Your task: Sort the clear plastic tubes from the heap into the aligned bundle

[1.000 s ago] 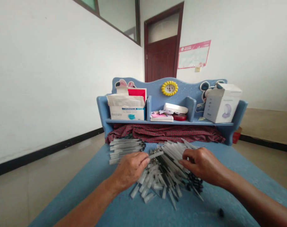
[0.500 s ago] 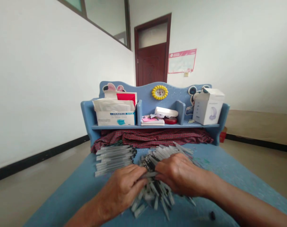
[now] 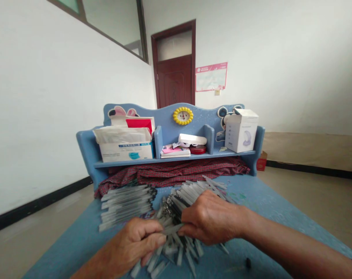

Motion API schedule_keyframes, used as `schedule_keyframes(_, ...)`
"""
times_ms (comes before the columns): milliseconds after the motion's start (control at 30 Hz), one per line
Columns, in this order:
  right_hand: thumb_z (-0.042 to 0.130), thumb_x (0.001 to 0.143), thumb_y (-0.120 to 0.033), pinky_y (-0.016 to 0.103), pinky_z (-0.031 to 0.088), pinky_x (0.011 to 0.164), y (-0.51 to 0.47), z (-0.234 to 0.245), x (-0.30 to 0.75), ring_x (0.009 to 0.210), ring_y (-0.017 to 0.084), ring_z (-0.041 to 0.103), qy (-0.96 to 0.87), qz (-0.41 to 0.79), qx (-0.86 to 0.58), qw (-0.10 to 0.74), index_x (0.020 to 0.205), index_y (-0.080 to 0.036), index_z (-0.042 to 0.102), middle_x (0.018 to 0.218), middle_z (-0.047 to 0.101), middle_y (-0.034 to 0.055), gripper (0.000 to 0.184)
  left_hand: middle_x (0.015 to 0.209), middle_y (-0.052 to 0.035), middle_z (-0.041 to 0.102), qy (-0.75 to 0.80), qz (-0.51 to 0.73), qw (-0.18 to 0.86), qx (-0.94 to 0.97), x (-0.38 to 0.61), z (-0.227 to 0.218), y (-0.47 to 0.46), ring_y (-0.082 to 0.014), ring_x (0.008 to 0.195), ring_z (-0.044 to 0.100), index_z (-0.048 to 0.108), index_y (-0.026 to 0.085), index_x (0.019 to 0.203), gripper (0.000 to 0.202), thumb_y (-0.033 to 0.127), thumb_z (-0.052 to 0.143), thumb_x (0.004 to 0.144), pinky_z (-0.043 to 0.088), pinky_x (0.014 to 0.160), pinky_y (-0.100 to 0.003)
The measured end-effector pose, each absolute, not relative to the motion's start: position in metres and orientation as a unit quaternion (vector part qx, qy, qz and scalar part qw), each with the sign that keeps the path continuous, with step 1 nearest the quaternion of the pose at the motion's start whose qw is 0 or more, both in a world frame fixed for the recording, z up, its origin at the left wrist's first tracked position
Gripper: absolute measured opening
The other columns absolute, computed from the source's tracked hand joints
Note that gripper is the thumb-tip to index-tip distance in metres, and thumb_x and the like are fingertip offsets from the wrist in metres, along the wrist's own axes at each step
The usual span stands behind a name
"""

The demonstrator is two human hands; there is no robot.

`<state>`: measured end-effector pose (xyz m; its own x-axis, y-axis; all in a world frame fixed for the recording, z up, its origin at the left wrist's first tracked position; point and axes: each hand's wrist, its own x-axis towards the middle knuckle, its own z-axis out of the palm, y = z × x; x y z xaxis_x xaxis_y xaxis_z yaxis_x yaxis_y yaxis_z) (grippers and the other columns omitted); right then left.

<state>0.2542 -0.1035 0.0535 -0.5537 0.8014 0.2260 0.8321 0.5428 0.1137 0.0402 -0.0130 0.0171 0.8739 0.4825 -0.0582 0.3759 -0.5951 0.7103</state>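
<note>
Between my two hands is a translucent pen (image 3: 172, 229), a slim frosted tube held roughly level. My left hand (image 3: 136, 242) pinches its left end between thumb and fingers, and my right hand (image 3: 209, 219) grips the right end with curled fingers. Beneath them lies a loose pile of similar pens (image 3: 190, 257), pointing various ways. Beyond my left hand, a neat row of pens (image 3: 125, 205) has its dark ends to the right. Another row (image 3: 193, 190) sits behind my right hand, partly hidden by it. Small details of the held pen are blurred.
A small black piece (image 3: 248, 263) lies on the blue desk (image 3: 251, 217) at the right front. Crumpled plaid cloth (image 3: 176, 172) runs under the shelf. Above it stand a face-mask box (image 3: 126, 151), papers (image 3: 176, 152) and a white carton (image 3: 242, 131).
The whole scene has shifted left in the view as the head turned. Both hands still grip the pen, with slightly more of its length showing between them.
</note>
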Motion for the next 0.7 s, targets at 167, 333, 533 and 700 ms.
schedule_keyframes(167,0.038,0.094,-0.040,0.027,0.020,0.046,-0.135,0.057,0.271,0.044,0.009,0.046,-0.900,-0.075,-0.424,0.068,0.074,-0.017,0.058,0.056,0.060,0.0002,0.036,0.046,0.0060,0.040,0.201,0.005,0.389,0.899,0.050,0.037,-0.040,-0.0085,0.044,0.041,0.047,0.018,0.062,0.039,0.046,0.039,0.089,0.028,0.044,-0.017)
schedule_keyframes(333,0.032,0.096,-0.036,0.025,0.027,0.049,-0.169,0.053,0.341,0.049,0.009,0.048,-0.836,-0.053,-0.536,0.102,0.070,-0.017,0.057,0.057,0.057,0.0008,0.041,0.055,0.0056,0.047,0.288,0.070,0.291,0.910,0.025,0.038,-0.025,-0.0090,0.053,0.048,0.052,0.018,0.062,0.034,0.039,0.043,0.087,0.033,0.051,-0.015)
schedule_keyframes(533,0.036,0.094,-0.038,0.023,0.034,0.055,-0.147,0.029,0.360,0.058,0.013,0.058,-0.674,-0.050,-0.716,0.176,0.072,-0.018,0.060,0.063,0.063,0.0023,0.038,0.061,0.0038,0.054,0.339,0.097,0.164,0.921,0.027,0.016,-0.003,-0.0125,0.060,0.056,0.056,0.018,0.066,0.033,0.039,0.041,0.087,0.036,0.056,-0.018)
schedule_keyframes(700,0.039,0.090,-0.034,0.028,0.037,0.056,-0.100,0.024,0.304,0.070,0.024,0.067,-0.635,-0.123,-0.756,0.098,0.082,-0.019,0.064,0.073,0.071,0.0101,0.030,0.075,-0.0022,0.065,0.355,0.069,0.062,0.930,0.058,0.009,-0.011,-0.0179,0.073,0.062,0.060,0.018,0.080,0.021,0.028,0.042,0.087,0.039,0.065,-0.023)
